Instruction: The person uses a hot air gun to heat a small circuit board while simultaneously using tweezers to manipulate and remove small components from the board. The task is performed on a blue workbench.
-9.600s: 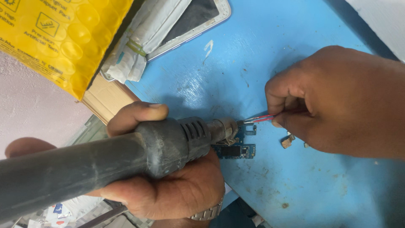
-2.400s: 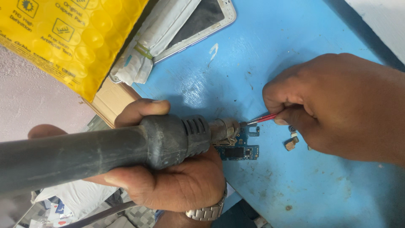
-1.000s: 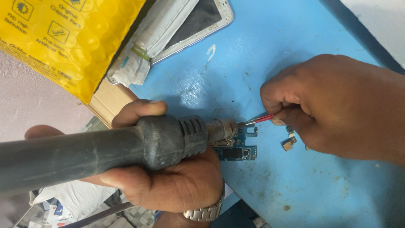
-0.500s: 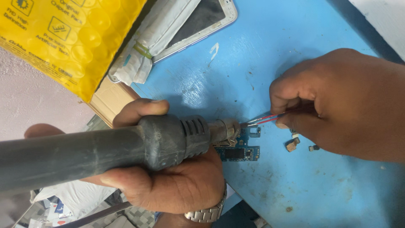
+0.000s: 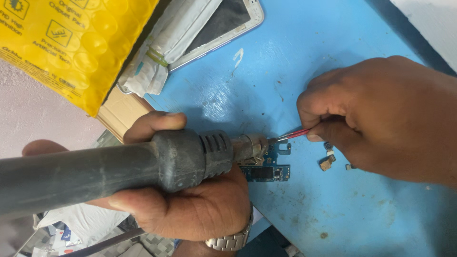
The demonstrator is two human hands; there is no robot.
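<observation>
My left hand (image 5: 190,204) grips a black hot-air gun (image 5: 119,166) whose metal nozzle (image 5: 250,148) points at a small blue circuit board (image 5: 269,166) lying on the blue work surface (image 5: 333,214). My right hand (image 5: 381,119) pinches red-handled tweezers (image 5: 290,136), their tips meeting the board right at the nozzle's mouth. Part of the board is hidden behind the nozzle. A metal watch band (image 5: 233,238) shows on my left wrist.
A few tiny loose parts (image 5: 328,162) lie just right of the board, under my right hand. At the back lie a white-framed phone (image 5: 228,19), a grey wrapped bundle (image 5: 166,52), a yellow bubble mailer (image 5: 71,43) and a cardboard piece (image 5: 121,114).
My right hand has shifted slightly with the tweezers while staying at the board; a small part now lies a little further right. The hot-air gun has held its place.
</observation>
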